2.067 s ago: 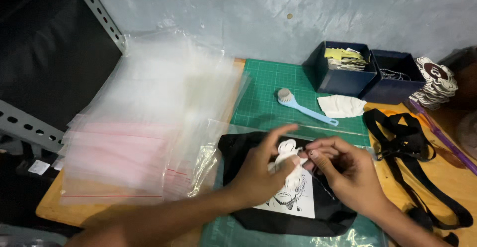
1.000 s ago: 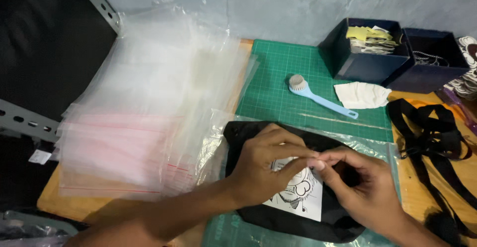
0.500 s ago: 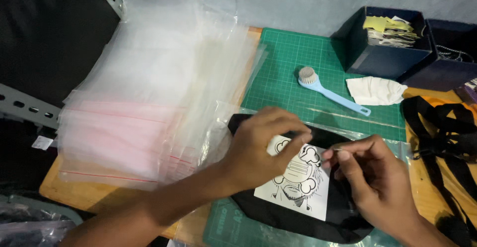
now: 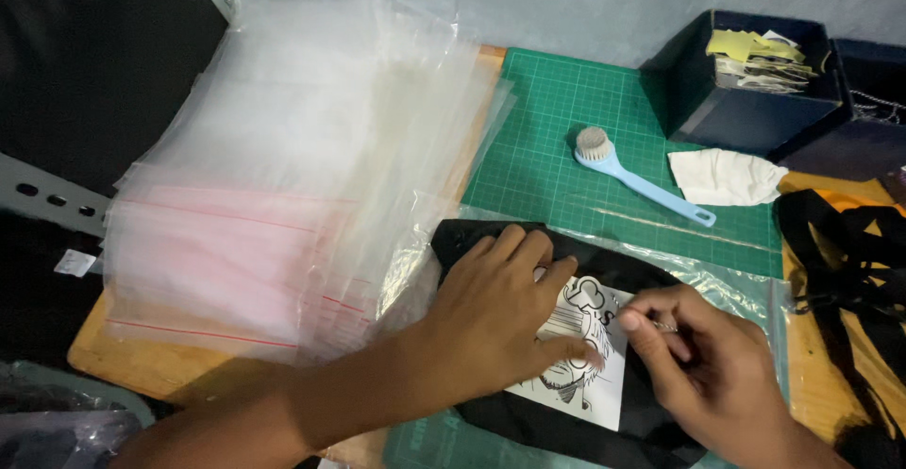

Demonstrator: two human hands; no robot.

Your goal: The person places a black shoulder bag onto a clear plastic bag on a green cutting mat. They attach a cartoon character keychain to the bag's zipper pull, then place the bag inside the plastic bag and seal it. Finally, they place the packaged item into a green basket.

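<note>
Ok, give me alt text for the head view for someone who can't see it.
The left hand presses flat on a black fabric bag bearing a white printed card, while the right hand pinches something small at the card's edge. A stack of clear plastic zip bags lies left; a light blue brush rests on the green cutting mat.

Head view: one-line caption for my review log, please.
Left hand flat on a bagged black pouch; right hand pinches at its white card.
</note>
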